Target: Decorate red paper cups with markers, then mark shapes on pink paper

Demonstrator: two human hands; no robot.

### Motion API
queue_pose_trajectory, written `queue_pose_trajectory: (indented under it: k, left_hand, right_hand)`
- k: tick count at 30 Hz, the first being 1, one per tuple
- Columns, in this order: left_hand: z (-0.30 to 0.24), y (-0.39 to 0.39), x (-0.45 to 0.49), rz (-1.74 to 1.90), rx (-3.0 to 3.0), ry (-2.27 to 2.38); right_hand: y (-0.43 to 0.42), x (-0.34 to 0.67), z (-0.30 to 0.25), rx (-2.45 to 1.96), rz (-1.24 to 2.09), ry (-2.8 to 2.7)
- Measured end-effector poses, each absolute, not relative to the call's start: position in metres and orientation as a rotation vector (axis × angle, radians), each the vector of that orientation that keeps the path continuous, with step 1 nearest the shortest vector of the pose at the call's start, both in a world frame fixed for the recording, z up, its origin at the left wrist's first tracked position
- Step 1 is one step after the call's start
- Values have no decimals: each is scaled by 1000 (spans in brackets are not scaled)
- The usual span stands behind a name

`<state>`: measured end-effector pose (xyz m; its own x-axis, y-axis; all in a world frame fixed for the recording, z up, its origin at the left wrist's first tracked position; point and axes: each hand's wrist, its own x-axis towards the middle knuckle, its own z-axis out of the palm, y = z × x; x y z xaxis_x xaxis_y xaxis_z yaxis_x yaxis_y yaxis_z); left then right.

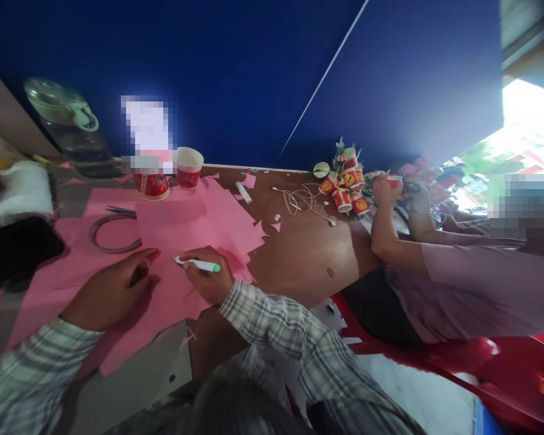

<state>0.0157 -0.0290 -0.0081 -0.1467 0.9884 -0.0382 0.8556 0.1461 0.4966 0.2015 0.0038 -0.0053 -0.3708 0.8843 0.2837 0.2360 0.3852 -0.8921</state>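
Observation:
My right hand (pixel 211 278) grips a white marker with a green end (pixel 204 264), its tip close to the pink paper (pixel 176 223). My left hand (pixel 111 290) rests on the left part of the paper, thumb and forefinger stretched out, the other fingers partly curled, with nothing seen in it. Beyond the left hand lies a grey ring-shaped band (pixel 97 235), partly covered by a pink sheet. Dark pointed blades, like those of scissors (pixel 121 210), show just above the band. The sheets overlap, and some edges are cut jagged.
Two red paper cups (pixel 189 169) (pixel 153 186) stand at the back by the blue partition. A bottle (pixel 75 127) and a black phone (pixel 20 251) are on the left. White earphones (pixel 299 199), a glue stick (pixel 243 192) and stacked cups (pixel 347 181) lie rightward. A co-worker (pixel 476 284) sits at right.

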Motion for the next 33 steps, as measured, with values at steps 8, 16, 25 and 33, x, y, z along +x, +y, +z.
queue_pose_trajectory:
  k: [8,16,25,33]
  left_hand:
    - [-3,-28,18,517,1756,2077]
    - [-10,-28,14,532,1766,2055]
    - [-10,-29,14,533,1764,2044]
    - [-8,-29,14,490,1733,2035]
  right_hand:
    - [4,200,-10,-932,1023,-1839]
    - [6,201,-10,-952,968,-1917]
    - [9,200,-11,-963,878,-1999]
    - [9,200,-14,-956,842,-2059]
